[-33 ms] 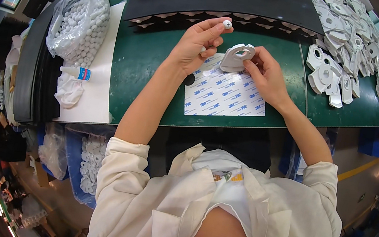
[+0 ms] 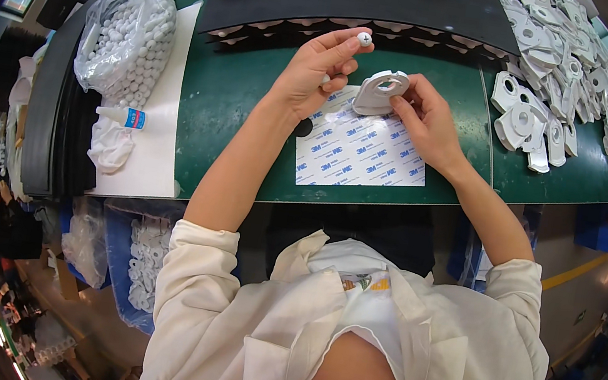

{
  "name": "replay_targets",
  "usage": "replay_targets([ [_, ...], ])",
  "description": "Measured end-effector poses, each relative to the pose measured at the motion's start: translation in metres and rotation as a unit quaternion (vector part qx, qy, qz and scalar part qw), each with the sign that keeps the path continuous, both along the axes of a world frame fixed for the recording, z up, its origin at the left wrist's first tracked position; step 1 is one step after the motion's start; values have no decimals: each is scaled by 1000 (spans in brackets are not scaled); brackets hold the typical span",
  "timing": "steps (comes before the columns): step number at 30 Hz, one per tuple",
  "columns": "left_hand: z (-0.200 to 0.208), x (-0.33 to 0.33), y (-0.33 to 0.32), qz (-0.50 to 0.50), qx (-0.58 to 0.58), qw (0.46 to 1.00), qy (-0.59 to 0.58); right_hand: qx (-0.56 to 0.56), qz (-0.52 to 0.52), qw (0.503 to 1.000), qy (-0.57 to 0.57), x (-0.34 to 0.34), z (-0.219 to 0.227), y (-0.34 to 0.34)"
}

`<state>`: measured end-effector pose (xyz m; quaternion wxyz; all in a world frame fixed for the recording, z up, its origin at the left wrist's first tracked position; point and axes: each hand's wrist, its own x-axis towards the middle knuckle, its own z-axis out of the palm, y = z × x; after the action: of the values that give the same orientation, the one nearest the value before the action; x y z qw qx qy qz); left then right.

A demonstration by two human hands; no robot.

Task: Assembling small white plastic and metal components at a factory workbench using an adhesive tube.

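Observation:
Between the thumb and forefinger of my left hand is a small white ball, its cross-marked face showing. A second white ball peeks out from the curled fingers of the same hand. My right hand pinches the right edge of a white plastic plate with a round hole. This plate is tilted upright over a white sheet with blue print, just right of and below the first ball. Ball and plate are apart.
A clear bag of white balls lies at the left, near a small glue bottle. Across the back, black boards carry rows of white parts. Loose white plates pile up at the right of the green table.

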<state>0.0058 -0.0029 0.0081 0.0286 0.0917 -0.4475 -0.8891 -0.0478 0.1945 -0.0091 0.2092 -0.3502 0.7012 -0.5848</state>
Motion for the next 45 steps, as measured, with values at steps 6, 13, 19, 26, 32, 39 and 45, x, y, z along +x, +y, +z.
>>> replay_targets([
  [6,-1,-1,-1,-2,-5,1000,-2,-6,-26,1000,15,1,3,1],
  [13,-3,-1,-2,-9,-11,1000,0,45,-12,984,172,7,4,1],
  [19,-1,1,-1,-4,-68,998,-9,-35,-13,999,35,4,0,0],
  [26,5,4,11,-36,-159,987,5,-258,-48,903,-340,-14,4,4],
  [32,9,6,16,-56,-211,976,-17,-258,-23,901,-348,-15,2,5],
  [39,8,6,17,-51,-206,977,-18,-251,-11,907,-338,-15,0,5],
  [45,11,7,16,-78,-202,976,-25,-231,3,917,-325,-11,4,4],
])
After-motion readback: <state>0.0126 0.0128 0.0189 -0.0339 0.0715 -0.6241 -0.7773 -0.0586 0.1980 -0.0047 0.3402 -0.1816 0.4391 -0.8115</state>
